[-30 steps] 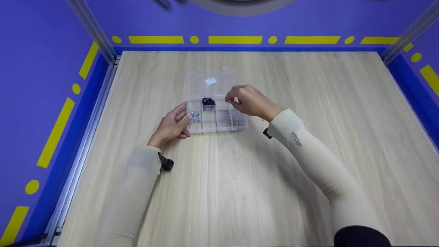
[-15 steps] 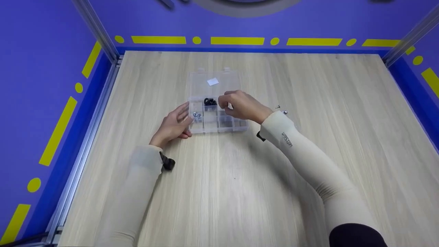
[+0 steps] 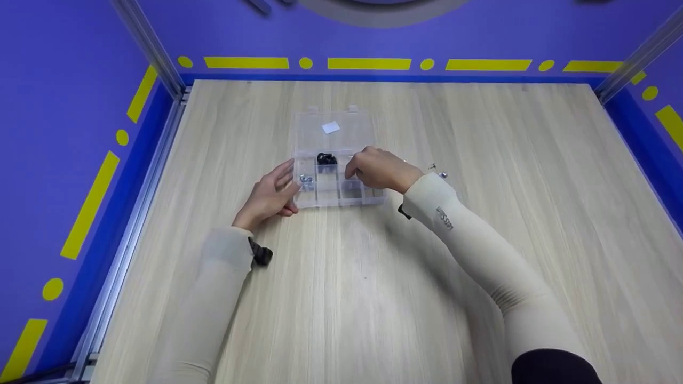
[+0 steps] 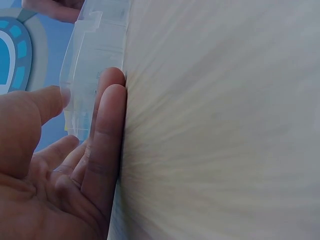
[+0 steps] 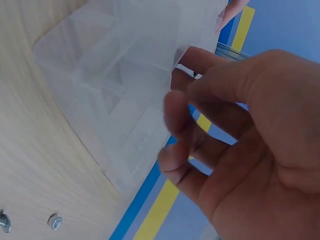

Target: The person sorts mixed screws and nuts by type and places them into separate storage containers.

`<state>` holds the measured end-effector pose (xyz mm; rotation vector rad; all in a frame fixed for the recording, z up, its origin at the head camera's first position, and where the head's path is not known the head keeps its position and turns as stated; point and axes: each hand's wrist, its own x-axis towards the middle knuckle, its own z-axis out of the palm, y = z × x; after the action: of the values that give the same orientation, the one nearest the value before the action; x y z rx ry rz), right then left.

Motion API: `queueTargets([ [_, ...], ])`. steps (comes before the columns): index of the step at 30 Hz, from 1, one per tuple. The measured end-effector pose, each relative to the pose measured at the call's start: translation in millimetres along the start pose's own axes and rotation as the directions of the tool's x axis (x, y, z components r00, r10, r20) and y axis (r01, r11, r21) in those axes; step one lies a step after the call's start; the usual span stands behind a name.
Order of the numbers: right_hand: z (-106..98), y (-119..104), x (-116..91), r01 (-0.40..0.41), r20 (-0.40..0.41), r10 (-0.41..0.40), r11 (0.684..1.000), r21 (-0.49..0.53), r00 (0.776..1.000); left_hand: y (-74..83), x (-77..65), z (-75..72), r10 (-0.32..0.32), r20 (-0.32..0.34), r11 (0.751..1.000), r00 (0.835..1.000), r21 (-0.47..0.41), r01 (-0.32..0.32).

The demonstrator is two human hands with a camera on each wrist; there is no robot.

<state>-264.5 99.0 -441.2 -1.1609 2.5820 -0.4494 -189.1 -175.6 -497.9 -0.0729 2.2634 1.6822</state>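
Observation:
A clear plastic compartment box [image 3: 326, 202] lies with its lid [image 3: 309, 133] folded back. Black pieces [image 3: 326, 159] fill one rear compartment, and shiny metal hardware [image 3: 306, 180] sits in the left column. My left hand [image 3: 268, 194] steadies the box's left side. In the left wrist view its thumb [image 4: 52, 102] touches the top edge while straight fingers [image 4: 102, 130] lie along the wall. My right hand [image 3: 383, 169] is over the right-hand compartments, fingers bent and fingertips lowered toward them. In the right wrist view its fingertips [image 5: 176, 107] are near the box wall; whether they hold anything is unclear.
Small metal screws [image 3: 443, 174] lie on the wooden table [image 3: 347, 298] beyond my right wrist; a bolt head [image 5: 55, 221] shows there in the right wrist view. A white label [image 3: 331, 127] is on the lid. Blue panels [image 3: 373, 37] border the table.
My right hand has moved left and then down toward the box's compartments. A small light piece at its fingertips a second ago is hidden now. The left hand stays at the box.

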Motion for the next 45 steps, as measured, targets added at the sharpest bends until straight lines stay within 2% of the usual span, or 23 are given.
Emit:
queueTargets([
  [6, 1.3, -2.9, 2.0, -0.065, 0.099, 0.067, 0.997, -0.029, 0.993, -1.1, -1.9, -0.3, 0.023, 0.025, 1.0, 0.999, -0.018, -0.023],
  [13, 3.5, -3.5, 3.6, -0.088, 0.117, 0.093, 0.995, -0.042, 0.989, 1.0, -2.1, 0.0, 0.007, 0.011, 1.0, 1.0, -0.018, -0.007],
  [30, 4.4, -0.7, 0.3, -0.096, 0.074, 0.097, 0.995, -0.011, 0.993, 1.8, -1.4, 0.0, 0.003, 0.009, 1.0, 1.0, -0.005, -0.003],
  [36, 3.0, 0.6, -0.3, -0.06, 0.056, 0.06, 0.998, -0.013, 0.997, 2.9, -1.1, -1.0, 0.022, 0.014, 1.0, 1.0, 0.0, -0.022],
  [41, 0.4, 4.3, -1.3, -0.023, 0.048, 0.022, 1.0, 0.012, 0.999, 1.6, 0.1, -0.5, 0.006, 0.003, 1.0, 1.0, 0.011, -0.006],
  [45, -5.6, 13.0, -3.6, 0.022, -0.024, -0.02, 0.996, 0.087, 1.0, 1.4, 0.5, -0.2, -0.006, -0.001, 1.0, 1.0, 0.018, 0.006],
])
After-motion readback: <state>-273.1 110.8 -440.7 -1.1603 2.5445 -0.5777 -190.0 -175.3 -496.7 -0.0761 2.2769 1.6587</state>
